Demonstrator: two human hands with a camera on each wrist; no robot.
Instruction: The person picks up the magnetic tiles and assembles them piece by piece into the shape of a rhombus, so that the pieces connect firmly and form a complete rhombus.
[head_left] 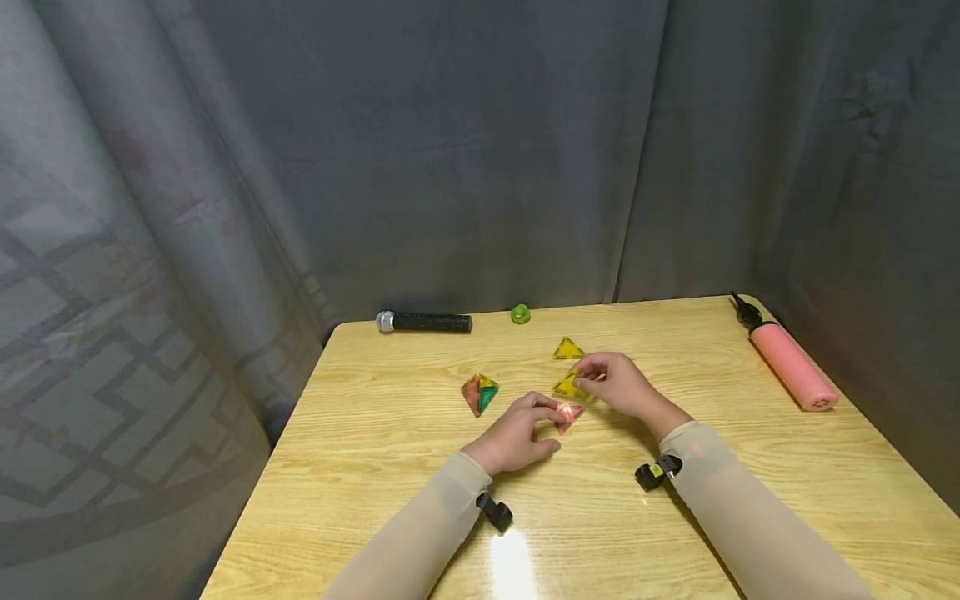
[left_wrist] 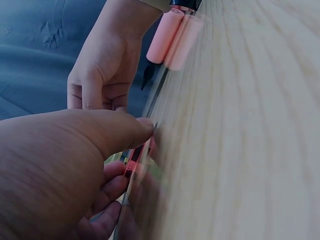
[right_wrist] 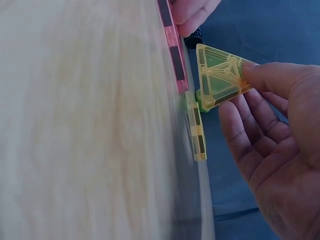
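My right hand (head_left: 618,385) pinches a translucent yellow triangular magnetic tile (right_wrist: 220,75) between thumb and fingers. It holds the tile tilted up, close over the table. A pink triangular tile (head_left: 573,414) lies flat just nearer to me, and the fingertips of my left hand (head_left: 517,433) rest at its left side, with the thumb apart from it. Farther back, a second yellow tile (head_left: 568,348) lies on the wood. Left of the hands, red-orange, yellow and green triangles are joined in one piece (head_left: 480,395).
A black microphone (head_left: 431,322) with a silver head lies along the back edge. Near it is a small green object (head_left: 521,313). A pink hand pump (head_left: 793,367) with a black nozzle lies by the right edge. Grey curtains (head_left: 465,150) hang behind the wooden table (head_left: 360,467).
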